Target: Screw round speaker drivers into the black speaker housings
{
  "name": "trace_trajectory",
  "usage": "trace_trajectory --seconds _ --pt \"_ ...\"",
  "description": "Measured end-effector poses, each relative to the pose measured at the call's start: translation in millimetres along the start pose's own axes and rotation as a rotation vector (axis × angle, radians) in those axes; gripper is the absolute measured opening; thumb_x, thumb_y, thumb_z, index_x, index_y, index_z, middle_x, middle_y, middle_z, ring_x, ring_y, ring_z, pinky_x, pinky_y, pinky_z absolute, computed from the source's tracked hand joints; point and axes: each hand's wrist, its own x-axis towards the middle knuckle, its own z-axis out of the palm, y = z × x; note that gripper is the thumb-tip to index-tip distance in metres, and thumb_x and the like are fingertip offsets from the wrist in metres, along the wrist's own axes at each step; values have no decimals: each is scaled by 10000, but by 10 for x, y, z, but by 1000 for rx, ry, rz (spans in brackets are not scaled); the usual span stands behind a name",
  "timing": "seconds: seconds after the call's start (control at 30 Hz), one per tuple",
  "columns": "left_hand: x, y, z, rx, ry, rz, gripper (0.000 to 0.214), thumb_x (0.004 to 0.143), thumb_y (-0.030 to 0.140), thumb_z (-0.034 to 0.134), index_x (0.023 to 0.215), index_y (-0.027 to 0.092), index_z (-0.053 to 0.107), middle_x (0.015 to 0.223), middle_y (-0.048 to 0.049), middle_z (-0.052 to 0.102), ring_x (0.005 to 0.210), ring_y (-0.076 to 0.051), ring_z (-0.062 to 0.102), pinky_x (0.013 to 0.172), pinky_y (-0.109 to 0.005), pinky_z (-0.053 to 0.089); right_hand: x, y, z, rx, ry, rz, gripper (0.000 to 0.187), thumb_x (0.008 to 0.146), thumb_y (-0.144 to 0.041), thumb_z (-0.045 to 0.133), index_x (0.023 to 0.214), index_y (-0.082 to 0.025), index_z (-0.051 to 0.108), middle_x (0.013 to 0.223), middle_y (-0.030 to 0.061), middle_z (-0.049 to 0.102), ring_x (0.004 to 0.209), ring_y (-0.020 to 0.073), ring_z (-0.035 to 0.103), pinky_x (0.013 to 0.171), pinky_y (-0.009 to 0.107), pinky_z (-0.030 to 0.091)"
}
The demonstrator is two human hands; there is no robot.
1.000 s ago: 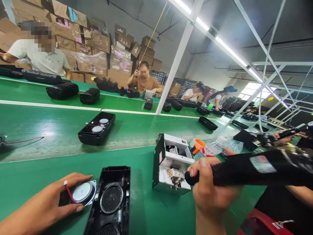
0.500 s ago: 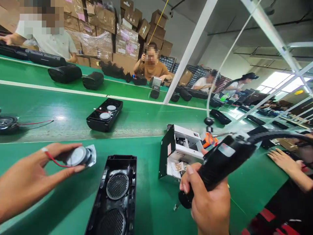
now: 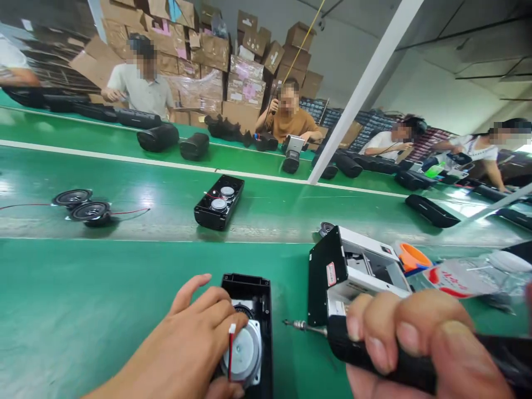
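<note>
Fingers of my left hand [image 3: 189, 338] are curled around a round silver speaker [image 3: 243, 354], pressing it down into the black housing [image 3: 266, 310] that lies on the green counter [image 3: 83, 310] at the bottom centre of the frame. A thin red wire [image 3: 230, 354] runs down across the speaker's face, just beside my fingertips. The speaker sits in the near part of the housing, touching its walls on the right.

My right hand [image 3: 419, 349] fills the lower right of the frame, its fingers wrapped tight around a black electric screwdriver [image 3: 374, 354]. The metal bit [image 3: 303, 327] points left toward the housing but stays apart from it, hanging in the air above the counter.

Just behind the bit stands a white and black screw feeder [image 3: 353, 266], tilted a little, with an orange cup [image 3: 411, 257] and a clear plastic bag [image 3: 457, 277] to its right.

Farther back, in the middle of the frame, another black housing with two speakers [image 3: 219, 202] rides on the green belt [image 3: 291, 205]. Two loose black speakers [image 3: 85, 208] with red wires lie on the belt at the left. Across the belt, other people sit among dark speaker shells [image 3: 158, 137], with cardboard boxes [image 3: 245, 83] stacked behind them at the top. A white post [image 3: 361, 94] slants up from the belt toward the upper right.
</note>
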Motion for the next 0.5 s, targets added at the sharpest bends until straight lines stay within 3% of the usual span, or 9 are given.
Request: trace_trajectory --seconds 0.03,0.1,0.17,0.3,0.5 --pt "45 3 13 17 2 -35 431 727 242 879 1148 300 809 1145 -52 834 1228 -397 700 1374 -697 97 2 18 94 30 38 6 136 1063 -200 592 964 -266 658 617 -95 472 450 84 433 504 258 510" --pt "122 -12 34 32 -31 -72 470 742 238 841 1211 250 801 1207 -103 821 1326 -448 635 1360 -749 -29 2 71 262 63 98 11 433 1031 -66 547 1324 -375 623 666 -119 540 462 90 477 527 264 528" --pt "185 -31 39 42 -102 -100 490 766 220 797 1256 207 788 1234 -126 808 1341 -460 614 1337 -786 -43 0 155 374 51 88 22 613 1025 -55 578 1515 -414 501 677 -127 581 474 102 519 517 268 535" --pt "261 -81 47 35 -198 -153 504 731 159 746 1229 220 780 1231 -114 814 1306 -441 629 1320 -790 76 -24 388 424 12 -34 53 576 1049 -140 655 1540 -381 476 698 -119 616 501 113 584 511 275 563" --pt "267 -218 180 -6 -125 -105 484 725 160 748 1192 282 780 1192 -91 833 1229 -424 664 1270 -753 251 -116 634 398 7 -146 79 560 1069 -140 657 1552 -355 475 732 -105 625 533 97 602 539 252 568"
